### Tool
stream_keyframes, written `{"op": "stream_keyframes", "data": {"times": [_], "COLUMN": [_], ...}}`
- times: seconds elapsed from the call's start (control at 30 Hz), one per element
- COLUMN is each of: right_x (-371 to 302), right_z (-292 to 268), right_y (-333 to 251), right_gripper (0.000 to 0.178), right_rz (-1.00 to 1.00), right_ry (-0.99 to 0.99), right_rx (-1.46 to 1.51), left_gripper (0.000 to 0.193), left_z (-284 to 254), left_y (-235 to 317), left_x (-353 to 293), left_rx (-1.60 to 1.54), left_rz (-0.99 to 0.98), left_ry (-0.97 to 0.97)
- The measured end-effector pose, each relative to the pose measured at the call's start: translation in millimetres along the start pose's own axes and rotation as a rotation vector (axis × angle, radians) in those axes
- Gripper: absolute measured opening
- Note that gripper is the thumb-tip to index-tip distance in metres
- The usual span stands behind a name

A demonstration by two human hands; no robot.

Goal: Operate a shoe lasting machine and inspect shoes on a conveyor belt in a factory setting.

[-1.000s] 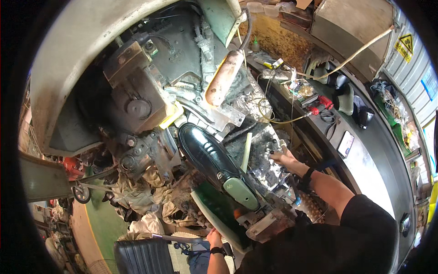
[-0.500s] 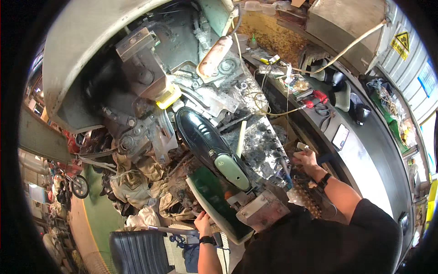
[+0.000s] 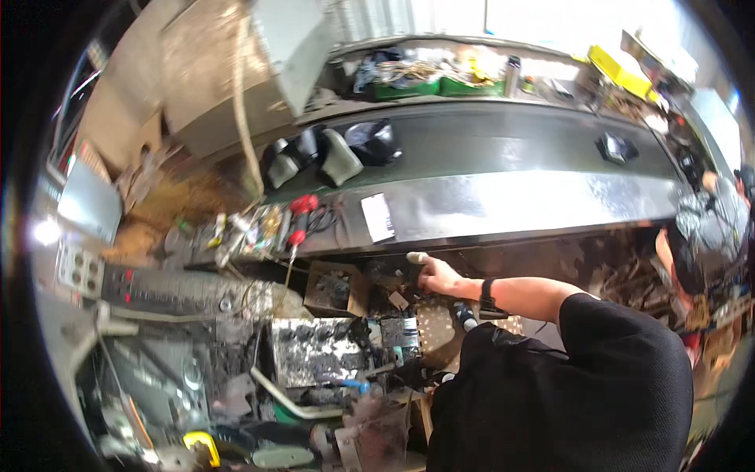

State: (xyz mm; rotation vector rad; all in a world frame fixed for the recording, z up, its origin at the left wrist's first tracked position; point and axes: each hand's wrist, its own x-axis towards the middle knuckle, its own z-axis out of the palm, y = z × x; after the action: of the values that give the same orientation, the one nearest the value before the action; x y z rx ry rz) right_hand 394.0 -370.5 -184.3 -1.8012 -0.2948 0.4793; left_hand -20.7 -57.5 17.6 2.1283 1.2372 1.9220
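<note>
My right hand (image 3: 440, 278) reaches out over the near edge of the long bench, its fingers closed on a small off-white piece (image 3: 418, 257) whose kind I cannot make out. A dark band circles that wrist. Below the hand is a brown perforated plate (image 3: 437, 334). My left hand is out of view. At the lower left, blurred, a black shoe with a pale green last (image 3: 281, 457) lies in the machine, beside a yellow part (image 3: 201, 445). The machine's control box with several dark knobs (image 3: 314, 370) is left of my body.
Along the bench (image 3: 503, 208) lie a phone (image 3: 378, 218), a red power tool (image 3: 301, 216) with a cable, and several black shoes (image 3: 373, 143). One more black shoe (image 3: 617, 148) is farther right. A cardboard box (image 3: 334, 291) stands below the bench. Another person (image 3: 708, 224) is at the far right.
The view has swung right toward the bench. My left hand has left the picture, and the shoe in the machine now sits at the lower left. My right hand still holds the off-white piece.
</note>
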Motion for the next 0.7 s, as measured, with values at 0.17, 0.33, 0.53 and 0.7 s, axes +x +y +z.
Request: {"op": "stream_keyframes", "data": {"times": [0.17, 0.33, 0.53, 0.7], "right_x": [32, 66, 24, -18], "right_z": [-43, -129, -247, -286], "right_y": [37, 66, 99, 125], "right_gripper": [0.060, 0.077, 0.069, 0.075], "right_rz": [-0.543, -0.620, -0.582, -0.400], "right_ry": [-0.041, -0.104, -0.190, -0.116], "right_rx": [-0.741, -1.241, -1.040, -0.752], "left_gripper": [0.025, 0.018, 0.024, 0.034], "left_z": [96, 213, 295, 374], "left_y": [132, 235, 294, 320], "left_x": [-24, -138, -232, -269], "left_rx": [-0.377, -0.655, -0.776, -0.714], "left_rz": [0.076, -0.459, -0.676, -0.559], "left_ry": [-0.164, -0.813, -1.291, -1.523]}}
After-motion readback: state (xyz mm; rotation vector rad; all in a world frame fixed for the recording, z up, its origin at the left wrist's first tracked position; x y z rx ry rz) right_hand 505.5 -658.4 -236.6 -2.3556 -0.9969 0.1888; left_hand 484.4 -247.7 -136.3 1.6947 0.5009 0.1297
